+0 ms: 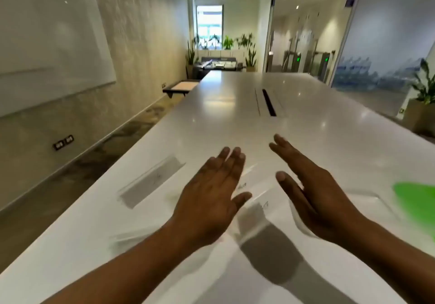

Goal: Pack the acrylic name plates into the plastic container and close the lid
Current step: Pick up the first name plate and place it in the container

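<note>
Clear acrylic name plates [255, 206] lay blurred on the white tabletop [235, 106], below and between both hands. The left hand [211, 200] and right hand [313, 198] hovered over them, each grip fully open, fingers straight, holding nothing. One separate name plate [150, 182] lay apart, left of the left hand. A green object [416, 200] sat at the right edge.

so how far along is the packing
Nothing looks done: one acrylic name plate lies on the white table to the left, another plate between the hands. In hand: nothing; the left hand and right hand hover open. Left: all the packing and closing. The green blur at the right edge cannot be identified.
</note>
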`<state>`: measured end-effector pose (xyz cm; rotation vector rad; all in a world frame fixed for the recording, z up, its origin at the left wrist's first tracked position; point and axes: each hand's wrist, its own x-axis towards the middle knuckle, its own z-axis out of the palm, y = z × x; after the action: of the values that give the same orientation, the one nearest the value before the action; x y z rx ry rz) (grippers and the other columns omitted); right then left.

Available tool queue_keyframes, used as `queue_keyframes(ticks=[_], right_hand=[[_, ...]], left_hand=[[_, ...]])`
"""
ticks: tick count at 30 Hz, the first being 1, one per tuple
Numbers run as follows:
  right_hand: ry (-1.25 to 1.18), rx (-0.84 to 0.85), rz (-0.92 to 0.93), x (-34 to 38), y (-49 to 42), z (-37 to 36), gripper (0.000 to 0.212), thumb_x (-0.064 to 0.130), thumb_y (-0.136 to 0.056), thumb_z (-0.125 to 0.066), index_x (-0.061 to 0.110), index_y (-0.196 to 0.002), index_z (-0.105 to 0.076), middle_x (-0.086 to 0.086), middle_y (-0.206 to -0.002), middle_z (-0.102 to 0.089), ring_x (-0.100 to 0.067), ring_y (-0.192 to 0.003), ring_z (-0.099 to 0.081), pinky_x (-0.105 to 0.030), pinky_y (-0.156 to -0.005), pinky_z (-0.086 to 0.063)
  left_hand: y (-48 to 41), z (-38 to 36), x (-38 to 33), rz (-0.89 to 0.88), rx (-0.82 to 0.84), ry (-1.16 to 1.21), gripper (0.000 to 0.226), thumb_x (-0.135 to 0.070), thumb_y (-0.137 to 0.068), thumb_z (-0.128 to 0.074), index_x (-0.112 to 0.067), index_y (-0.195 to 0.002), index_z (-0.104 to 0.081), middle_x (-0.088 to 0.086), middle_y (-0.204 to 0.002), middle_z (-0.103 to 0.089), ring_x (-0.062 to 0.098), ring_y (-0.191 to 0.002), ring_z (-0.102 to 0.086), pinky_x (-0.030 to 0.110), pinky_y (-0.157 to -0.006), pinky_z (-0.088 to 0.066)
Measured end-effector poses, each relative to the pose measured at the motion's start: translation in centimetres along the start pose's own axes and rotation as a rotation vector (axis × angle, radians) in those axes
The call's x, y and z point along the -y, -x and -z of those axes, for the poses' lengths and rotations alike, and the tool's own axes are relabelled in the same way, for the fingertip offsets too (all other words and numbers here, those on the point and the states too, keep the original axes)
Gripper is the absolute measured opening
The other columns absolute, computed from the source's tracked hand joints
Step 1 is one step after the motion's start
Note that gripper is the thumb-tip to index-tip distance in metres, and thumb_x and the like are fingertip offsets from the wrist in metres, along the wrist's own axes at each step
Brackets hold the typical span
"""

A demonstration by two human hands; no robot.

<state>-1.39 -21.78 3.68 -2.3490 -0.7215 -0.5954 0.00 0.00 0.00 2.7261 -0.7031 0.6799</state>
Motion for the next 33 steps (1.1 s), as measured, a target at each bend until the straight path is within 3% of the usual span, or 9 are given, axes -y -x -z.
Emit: queue_keyframes(ticks=[3, 6, 9, 13, 19, 23, 27, 30, 33], right_hand=[[-0.058, 0.017, -0.001, -0.2, 3.7, -1.5, 0.051, 0.043, -0.097, -0.040, 0.032, -0.147, -0.035, 0.022, -0.156, -0.026, 0.000, -0.141, -0.029, -0.021, -0.103, -0.037], [-0.082, 0.081, -0.076, -0.5, 7.8, -3.6, 0.053, 0.043, -0.095, -0.049, 0.031, -0.145, -0.038, 0.021, -0.155, -0.029, -0.004, -0.140, -0.034, -0.026, -0.100, -0.040], [-0.029, 0.183, -0.204, -0.8, 10.6, -5.1, 0.058, 0.054, -0.092, -0.050, 0.035, -0.145, -0.037, 0.027, -0.154, -0.023, 0.003, -0.141, -0.027, -0.026, -0.101, -0.040], [0.127, 0.393, -0.268, -1.4, 12.4, -7.0, 0.070, 0.069, -0.087, -0.036, 0.036, -0.148, -0.030, 0.020, -0.157, -0.016, 0.008, -0.143, -0.009, -0.016, -0.115, -0.010], [0.232, 0.444, -0.314, -1.7, 12.8, -7.8, 0.071, 0.074, -0.087, -0.027, 0.038, -0.148, -0.030, 0.022, -0.156, -0.018, 0.009, -0.143, -0.005, -0.017, -0.115, -0.006], [0.237, 0.430, -0.333, -1.7, 12.8, -7.7, 0.069, 0.076, -0.085, -0.028, 0.044, -0.146, -0.029, 0.028, -0.154, -0.014, 0.017, -0.139, -0.001, -0.009, -0.111, -0.001], [0.217, 0.392, -0.340, -1.2, 12.5, -7.6, 0.063, 0.075, -0.083, -0.037, 0.049, -0.141, -0.032, 0.034, -0.149, -0.018, 0.021, -0.137, -0.003, 0.000, -0.106, 0.001], [0.161, 0.392, -0.376, -1.5, 12.8, -7.7, 0.064, 0.074, -0.083, -0.042, 0.044, -0.139, -0.043, 0.032, -0.149, -0.030, 0.014, -0.139, -0.017, -0.006, -0.110, -0.009], [0.151, 0.386, -0.389, -2.6, 12.9, -8.3, 0.065, 0.076, -0.081, -0.043, 0.051, -0.140, -0.037, 0.034, -0.150, -0.029, 0.007, -0.140, -0.025, -0.013, -0.113, -0.014]], left_hand=[[3.4, -1.6, -0.1, -0.019, 0.132, 0.050, 0.061, -0.063, -0.095, -0.004, -0.039, -0.146, 0.020, -0.019, -0.157, 0.016, -0.002, -0.143, 0.024, 0.025, -0.115, 0.009], [7.3, -3.5, -0.5, -0.033, 0.247, 0.093, 0.066, -0.064, -0.095, -0.007, -0.034, -0.152, 0.007, -0.015, -0.161, 0.009, -0.001, -0.145, 0.018, 0.026, -0.118, 0.003], [9.8, -4.9, -0.7, -0.006, 0.331, 0.136, 0.065, -0.069, -0.092, -0.006, -0.044, -0.148, 0.015, -0.016, -0.160, 0.011, 0.002, -0.148, 0.008, 0.028, -0.120, -0.003], [11.0, -5.8, -0.3, 0.047, 0.387, 0.169, 0.072, -0.076, -0.085, -0.006, -0.047, -0.150, 0.003, -0.023, -0.154, 0.009, 0.000, -0.144, -0.001, 0.024, -0.114, -0.002], [11.4, -6.2, -0.2, 0.057, 0.401, 0.179, 0.070, -0.076, -0.087, -0.012, -0.046, -0.151, -0.006, -0.028, -0.147, 0.016, -0.017, -0.122, 0.033, 0.011, -0.098, 0.019], [11.5, -6.4, -0.3, 0.090, 0.390, 0.211, 0.074, -0.080, -0.084, -0.007, -0.047, -0.151, -0.006, -0.027, -0.155, 0.006, -0.005, -0.139, 0.009, 0.022, -0.110, 0.006], [11.6, -6.0, -0.4, 0.094, 0.336, 0.244, 0.069, -0.073, -0.089, -0.024, -0.038, -0.150, -0.028, -0.022, -0.158, -0.020, -0.001, -0.145, -0.011, 0.019, -0.110, 0.002], [11.5, -5.5, -0.2, 0.081, 0.329, 0.301, 0.061, -0.065, -0.091, -0.035, -0.034, -0.143, -0.044, -0.017, -0.154, -0.037, 0.006, -0.143, -0.027, 0.021, -0.113, -0.006], [11.9, -4.6, 0.8, 0.102, 0.296, 0.387, 0.053, -0.062, -0.091, -0.044, -0.035, -0.136, -0.052, -0.018, -0.143, -0.051, 0.004, -0.136, -0.038, 0.027, -0.114, -0.026]])
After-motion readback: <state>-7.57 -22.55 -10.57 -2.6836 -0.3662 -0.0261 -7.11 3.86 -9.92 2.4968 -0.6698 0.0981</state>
